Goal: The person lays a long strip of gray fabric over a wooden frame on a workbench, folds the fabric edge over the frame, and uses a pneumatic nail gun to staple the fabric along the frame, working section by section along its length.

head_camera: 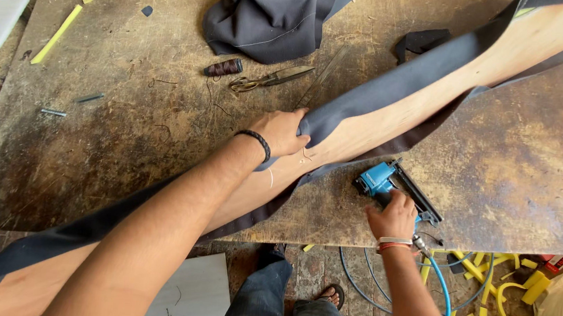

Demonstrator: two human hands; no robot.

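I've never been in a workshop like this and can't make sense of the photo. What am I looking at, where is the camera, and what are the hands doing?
The one picture comes from a camera on the person's head, looking down at a worn wooden workbench. No machine: just two bare hands. The left hand presses dark grey fabric against a long curved plywood panel lying slantwise across the bench. The right hand grips a blue staple gun with a blue air hose running down to the floor. Also on the bench: brass-handled scissors, a dark thread spool, a crumpled heap of grey cloth and a yellow strip. Yellow offcuts litter the floor.
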